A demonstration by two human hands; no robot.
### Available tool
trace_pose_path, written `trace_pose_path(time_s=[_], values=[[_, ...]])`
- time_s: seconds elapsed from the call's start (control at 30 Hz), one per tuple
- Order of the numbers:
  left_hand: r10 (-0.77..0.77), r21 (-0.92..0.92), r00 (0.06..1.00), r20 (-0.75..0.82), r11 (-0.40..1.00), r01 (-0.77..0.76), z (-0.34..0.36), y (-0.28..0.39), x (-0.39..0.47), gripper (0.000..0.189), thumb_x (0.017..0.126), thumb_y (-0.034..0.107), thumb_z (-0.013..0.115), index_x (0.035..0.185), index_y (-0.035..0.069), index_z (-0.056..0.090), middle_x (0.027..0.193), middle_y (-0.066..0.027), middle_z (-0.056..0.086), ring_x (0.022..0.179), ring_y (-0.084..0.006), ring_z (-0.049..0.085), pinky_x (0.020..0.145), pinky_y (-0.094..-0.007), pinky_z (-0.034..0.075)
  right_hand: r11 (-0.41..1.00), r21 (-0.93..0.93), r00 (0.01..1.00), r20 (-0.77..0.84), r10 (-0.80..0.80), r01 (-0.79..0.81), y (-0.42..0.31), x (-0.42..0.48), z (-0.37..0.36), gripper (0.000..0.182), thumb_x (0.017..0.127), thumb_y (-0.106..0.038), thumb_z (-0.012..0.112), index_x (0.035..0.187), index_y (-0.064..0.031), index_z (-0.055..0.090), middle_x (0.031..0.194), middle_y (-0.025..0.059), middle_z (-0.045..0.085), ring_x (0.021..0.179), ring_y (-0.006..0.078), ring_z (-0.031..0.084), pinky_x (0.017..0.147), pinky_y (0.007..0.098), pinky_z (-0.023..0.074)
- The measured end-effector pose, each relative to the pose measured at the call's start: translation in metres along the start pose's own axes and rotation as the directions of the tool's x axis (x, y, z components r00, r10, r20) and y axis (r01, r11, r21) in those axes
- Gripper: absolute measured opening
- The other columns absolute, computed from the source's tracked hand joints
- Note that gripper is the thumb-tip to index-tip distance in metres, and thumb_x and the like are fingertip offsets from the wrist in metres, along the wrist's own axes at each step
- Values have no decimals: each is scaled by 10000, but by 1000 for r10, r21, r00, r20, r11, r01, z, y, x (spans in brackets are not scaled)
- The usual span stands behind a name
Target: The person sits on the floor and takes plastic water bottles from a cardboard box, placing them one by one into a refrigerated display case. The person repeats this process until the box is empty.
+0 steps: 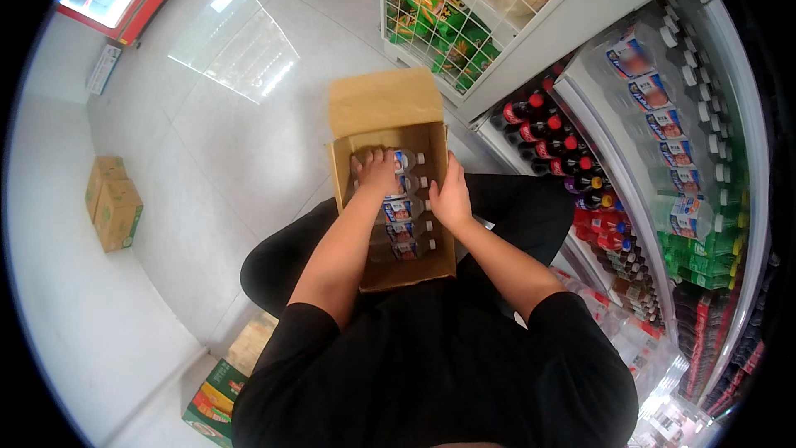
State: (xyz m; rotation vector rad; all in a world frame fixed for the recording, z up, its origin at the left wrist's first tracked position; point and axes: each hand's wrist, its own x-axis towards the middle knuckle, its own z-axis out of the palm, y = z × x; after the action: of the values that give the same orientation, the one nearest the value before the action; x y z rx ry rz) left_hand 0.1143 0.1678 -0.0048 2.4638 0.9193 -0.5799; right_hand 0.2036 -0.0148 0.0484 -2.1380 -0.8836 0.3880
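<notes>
An upright-opening cardboard box [385, 104] stands between my legs, its far flap folded outward. Inside, several clear plastic bottles [399, 210] with blue-and-white labels and white caps lie side by side, caps to the right. My left hand [376, 173] reaches into the box and lies over the bottles at the far end. Its fingers cover part of them, so whether it grips one is unclear. At the box's right wall, my right hand [453, 196] holds the edge, thumb on the inner side and fingers along the rim.
A drinks shelf unit [612, 155] with cola bottles [553, 148] and clear bottles [668, 118] rises close on my right. Ahead is a white wire rack [457, 28] with green snack bags. Two cartons [114, 205] sit by the left wall; shrink-wrapped bottles [640, 348] are at right rear.
</notes>
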Motion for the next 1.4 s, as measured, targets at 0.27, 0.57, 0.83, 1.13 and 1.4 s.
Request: trace_pose_path(time_s=[0.27,0.57,0.83,1.13,1.4], values=[[-16,104,974,224,995,-8,-14,2,49,835,841,340,797,1556,154,408,1628,-172,388,1525,-361,352,1177,-709,289,994,-44,994,44,102,-100,0,1,-2,796,853,-11,679,1543,27,285,1404,332,505,1286,523,525,1062,528,483],[-7,52,998,59,999,4,0,-1,53,692,887,286,759,1501,147,470,1546,-176,489,1478,-372,419,1144,-575,419,990,-71,993,9,119,-118,3,-3,1,803,840,-46,711,1535,2,312,1374,306,535,1241,507,560,1024,537,505],[-33,53,977,209,998,22,-51,24,18,704,756,392,828,1369,101,643,1337,-162,698,1224,-314,676,1008,-426,565,990,-94,995,7,103,-102,5,0,-7,834,840,-161,770,1530,-5,329,1354,287,555,1238,485,566,1003,533,519],[59,-951,983,-176,246,-185,36,29,-106,342,817,73,721,1148,22,650,1024,-28,712,937,-141,656,849,-349,534,994,23,989,-98,-108,111,-5,-39,-4,730,913,-173,699,1512,67,358,1467,360,435,1378,538,400,1190,560,321],[-55,-950,960,-275,-138,-280,87,62,-176,395,1101,266,527,1397,7,486,1312,-82,613,1179,-178,582,1033,-347,464,969,242,986,140,-86,50,-52,-129,-31,777,978,-269,655,1563,82,281,1510,369,427,1417,525,423,1190,532,354]])
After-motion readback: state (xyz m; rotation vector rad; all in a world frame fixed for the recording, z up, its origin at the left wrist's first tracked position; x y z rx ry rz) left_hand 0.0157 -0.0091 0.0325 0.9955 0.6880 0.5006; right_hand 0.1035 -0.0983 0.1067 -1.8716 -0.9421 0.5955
